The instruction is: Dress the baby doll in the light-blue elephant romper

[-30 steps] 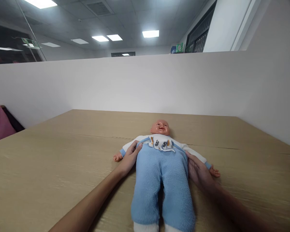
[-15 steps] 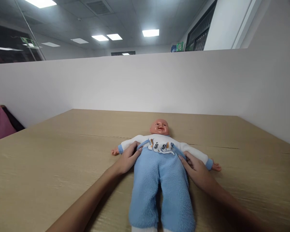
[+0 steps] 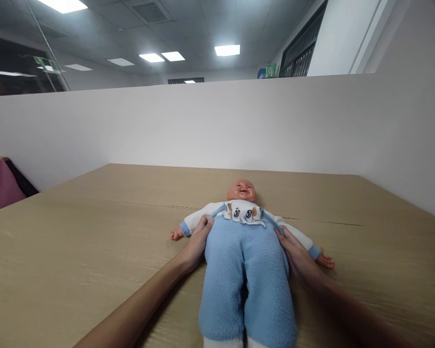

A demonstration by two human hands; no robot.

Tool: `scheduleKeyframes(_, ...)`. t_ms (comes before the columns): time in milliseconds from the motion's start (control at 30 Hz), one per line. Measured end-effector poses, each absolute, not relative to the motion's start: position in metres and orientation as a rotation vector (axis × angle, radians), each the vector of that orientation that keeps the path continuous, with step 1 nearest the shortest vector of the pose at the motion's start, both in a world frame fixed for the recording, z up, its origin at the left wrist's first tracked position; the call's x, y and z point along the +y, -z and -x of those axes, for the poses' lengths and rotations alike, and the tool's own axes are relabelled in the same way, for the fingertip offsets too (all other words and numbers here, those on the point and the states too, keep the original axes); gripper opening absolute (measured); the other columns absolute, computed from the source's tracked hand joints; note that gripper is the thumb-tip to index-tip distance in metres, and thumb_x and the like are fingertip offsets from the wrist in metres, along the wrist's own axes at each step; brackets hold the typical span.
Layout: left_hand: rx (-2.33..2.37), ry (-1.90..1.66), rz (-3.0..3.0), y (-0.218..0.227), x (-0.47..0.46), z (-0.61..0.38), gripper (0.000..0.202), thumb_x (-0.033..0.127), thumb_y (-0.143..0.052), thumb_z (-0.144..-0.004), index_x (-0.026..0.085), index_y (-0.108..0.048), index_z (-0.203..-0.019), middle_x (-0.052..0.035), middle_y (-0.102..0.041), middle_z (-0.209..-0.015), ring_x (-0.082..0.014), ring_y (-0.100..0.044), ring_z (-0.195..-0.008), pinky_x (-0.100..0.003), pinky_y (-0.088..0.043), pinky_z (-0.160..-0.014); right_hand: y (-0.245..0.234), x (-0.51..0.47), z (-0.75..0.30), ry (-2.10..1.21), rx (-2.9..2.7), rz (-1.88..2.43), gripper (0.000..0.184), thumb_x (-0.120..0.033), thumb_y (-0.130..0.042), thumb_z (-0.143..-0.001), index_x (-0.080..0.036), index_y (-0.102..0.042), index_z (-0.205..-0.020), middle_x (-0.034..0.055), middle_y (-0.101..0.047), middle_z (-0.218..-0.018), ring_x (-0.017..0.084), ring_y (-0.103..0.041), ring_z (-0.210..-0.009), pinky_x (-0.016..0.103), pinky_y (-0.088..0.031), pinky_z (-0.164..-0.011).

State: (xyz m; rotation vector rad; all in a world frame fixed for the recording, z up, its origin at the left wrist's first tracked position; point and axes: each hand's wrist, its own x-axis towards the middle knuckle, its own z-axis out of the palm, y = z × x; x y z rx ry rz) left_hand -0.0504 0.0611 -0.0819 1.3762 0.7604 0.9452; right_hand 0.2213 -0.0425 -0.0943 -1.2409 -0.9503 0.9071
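Holding the overalls (image 3: 244, 249) of the doll (image 3: 243, 233) by both upper sides is, in my judgement, the step in hand. The doll lies on its back on the table (image 3: 94, 241), head (image 3: 242, 190) away from me, legs toward me. My left hand (image 3: 198, 241) is at the doll's left side as I view it, thumb and fingers pinching the top edge beside the strap's lower end. My right hand (image 3: 297, 249) is at the opposite side, thumb and fingers closed on the matching edge; the fingertips underneath are hidden. The next move, as I judge it, calls for equal tension on both sides, keeping the straps (image 3: 273, 224) flat and the doll square.

Materials: the overalls are blue, thick and fleecy, with wide, rounded legs and white ends. The straps are narrow blue bands. An elephant patch (image 3: 243, 213), white with orange ears, sits at the doll's chest. The shirt (image 3: 198, 217) is white with blue cuffs (image 3: 184, 228). The head is smooth, glossy and round, apparently plastic.

Around the doll, the table is tan and faintly wrinkled, with a seam (image 3: 333, 223) crossing near its shoulders. Beyond the doll's head stands a plain white partition (image 3: 217, 125); well to the doll's left is pink cloth (image 3: 2, 186).
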Motion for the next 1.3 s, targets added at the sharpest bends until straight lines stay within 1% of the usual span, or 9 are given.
scheduleKeyframes(200,0.774,-0.942,-1.555,0.074,0.058,0.050,0.042,0.066,-0.045,-0.102,0.027,-0.054,-0.115,-0.0024,-0.059,-0.107,-0.0202,-0.052,-0.098,-0.032,-0.046,-0.096,0.097,-0.042,-0.223,-0.949,-0.908,1.201,0.055,-0.071,-0.073,-0.083,-0.032,-0.073,-0.122,0.0059,-0.076,-0.123,0.035,-0.065,-0.129,0.050,-0.050,-0.115)
scheduleKeyframes(333,0.725,-0.935,-1.686,0.068,0.060,0.051,0.040,0.063,-0.046,-0.103,0.026,-0.056,-0.113,-0.0010,-0.058,-0.101,-0.0196,-0.050,-0.092,-0.031,-0.045,-0.092,0.102,-0.041,-0.229,-0.941,-0.831,1.231,0.056,-0.070,-0.077,-0.081,-0.031,-0.072,-0.122,0.0049,-0.074,-0.128,0.035,-0.062,-0.133,0.050,-0.040,-0.124)
scheduleKeyframes(467,0.770,-0.923,-1.777,0.067,0.066,0.056,0.040,0.063,-0.049,-0.102,0.023,-0.056,-0.104,0.0008,-0.054,-0.093,-0.0179,-0.045,-0.084,-0.029,-0.043,-0.082,0.106,-0.042,-0.231,-0.935,-0.818,1.244,0.056,-0.067,-0.076,-0.084,-0.032,-0.067,-0.127,0.0043,-0.071,-0.132,0.031,-0.060,-0.133,0.045,-0.038,-0.124)
scheduleKeyframes(600,0.812,-0.903,-1.841,0.067,0.072,0.066,0.039,0.061,-0.049,-0.103,0.022,-0.056,-0.105,0.0018,-0.053,-0.092,-0.0170,-0.043,-0.081,-0.028,-0.039,-0.078,0.102,-0.045,-0.230,-0.930,-0.977,1.234,0.047,-0.064,-0.069,-0.092,-0.030,-0.062,-0.124,0.0022,-0.070,-0.117,0.028,-0.063,-0.114,0.040,-0.046,-0.111)
scheduleKeyframes(700,0.828,-0.918,-1.917,0.064,0.074,0.070,0.036,0.057,-0.049,-0.104,0.022,-0.058,-0.105,0.0020,-0.053,-0.090,-0.0172,-0.044,-0.082,-0.029,-0.038,-0.078,0.095,-0.048,-0.227,-0.803,-1.132,1.311,0.038,-0.062,-0.064,-0.096,-0.027,-0.065,-0.109,0.0005,-0.065,-0.096,0.025,-0.059,-0.096,0.034,-0.049,-0.092)
scheduleKeyframes(800,0.835,-0.976,-1.978,0.061,0.072,0.070,0.035,0.054,-0.049,-0.105,0.021,-0.059,-0.099,0.0013,-0.055,-0.089,-0.0176,-0.047,-0.083,-0.030,-0.038,-0.078,0.088,-0.052,-0.223,-0.735,-1.182,1.361,0.036,-0.062,-0.064,-0.096,-0.026,-0.064,-0.095,-0.0003,-0.059,-0.088,0.023,-0.055,-0.089,0.031,-0.046,-0.083)
scheduleKeyframes(900,0.865,-1.070,-1.946,0.062,0.071,0.067,0.033,0.052,-0.052,-0.105,0.020,-0.061,-0.099,-0.0002,-0.059,-0.092,-0.0187,-0.051,-0.087,-0.030,-0.040,-0.081,0.085,-0.055,-0.221,-0.748,-1.126,1.384,0.038,-0.064,-0.064,-0.095,-0.026,-0.064,-0.095,0.0004,-0.060,-0.090,0.024,-0.055,-0.090,0.031,-0.048,-0.085)
scheduleKeyframes(1067,0.865,-1.225,-1.762,0.071,0.074,0.061,0.035,0.054,-0.056,-0.103,0.020,-0.062,-0.105,-0.0028,-0.064,-0.098,-0.0205,-0.056,-0.094,-0.031,-0.042,-0.086,0.085,-0.054,-0.226,-0.732,-1.108,1.389,0.040,-0.066,-0.062,-0.094,-0.027,-0.066,-0.098,0.0028,-0.065,-0.099,0.028,-0.058,-0.103,0.035,-0.047,-0.099)
scheduleKeyframes(1300,0.865,-1.305,-1.701,0.072,0.071,0.057,0.032,0.051,-0.056,-0.104,0.021,-0.061,-0.113,-0.0022,-0.063,-0.098,-0.0189,-0.057,-0.094,-0.029,-0.044,-0.086,0.056,-0.025,-0.240,-0.789,-1.125,1.308,0.039,-0.062,-0.066,-0.088,-0.024,-0.065,-0.095,0.0044,-0.066,-0.093,0.025,-0.062,-0.093,0.034,-0.054,-0.085)
